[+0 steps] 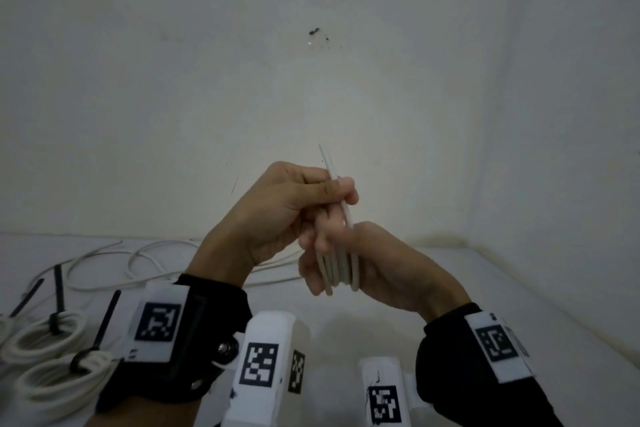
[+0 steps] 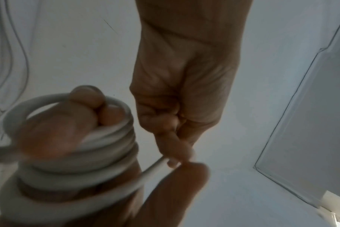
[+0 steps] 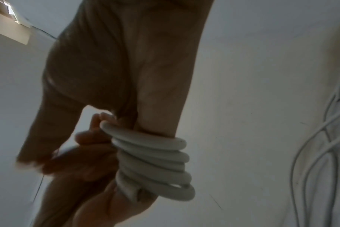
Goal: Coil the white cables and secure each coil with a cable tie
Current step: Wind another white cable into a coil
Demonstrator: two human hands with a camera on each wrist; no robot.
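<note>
Head view: coiling step, last turns of white cable wound round right hand.
Left hand pinches cable's free end above that grip; next needs a cable tie; none held.

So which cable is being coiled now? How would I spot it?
Look mid-air in front of the wall, above the table. The cable is looped around the right hand's fingers, its end pinched by the left hand. Unlike the coils lying left, it has no black tie.
</note>
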